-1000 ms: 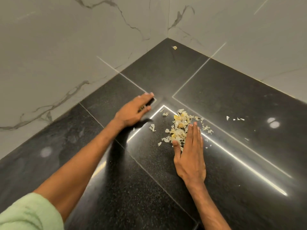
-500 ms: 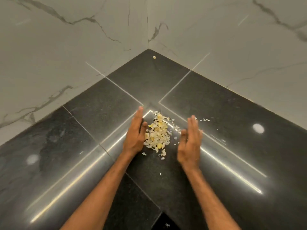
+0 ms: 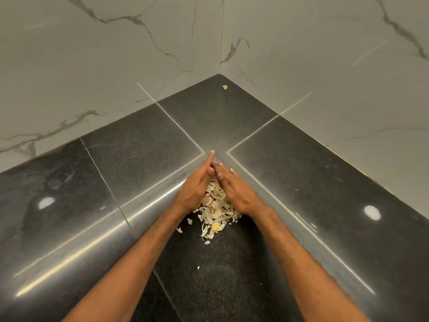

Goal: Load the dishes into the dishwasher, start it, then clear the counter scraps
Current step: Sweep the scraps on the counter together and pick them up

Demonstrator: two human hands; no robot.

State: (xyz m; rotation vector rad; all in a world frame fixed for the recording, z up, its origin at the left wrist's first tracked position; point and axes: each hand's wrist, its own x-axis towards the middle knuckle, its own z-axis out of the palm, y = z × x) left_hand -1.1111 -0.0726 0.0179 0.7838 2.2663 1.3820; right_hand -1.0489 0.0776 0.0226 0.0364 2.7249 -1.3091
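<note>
The scraps (image 3: 217, 211), a heap of pale papery peelings, lie on the black worktop (image 3: 139, 159) near the middle of the view, between the two hands. The left hand (image 3: 197, 185) stands on its edge against the heap's left side, fingers straight and pressed together, pointing away from the person. The right hand (image 3: 240, 194) stands against the right side, fingers nearly straight and leaning a little over the top of the heap. The fingertips of both hands meet at the far end, so the hands form a wedge round the scraps. Neither grip closes on anything: both are flat and loose, only pressing on the heap from the sides.

The near end of the heap spills out from between the wrists, with a yellow piece (image 3: 216, 227) at its edge. A few flakes (image 3: 179, 230) lie just beside it on the left, and a tiny one sits nearer the person. One lone scrap (image 3: 224, 87) lies well apart, far back in the corner where the two marble walls (image 3: 92, 66) meet.
</note>
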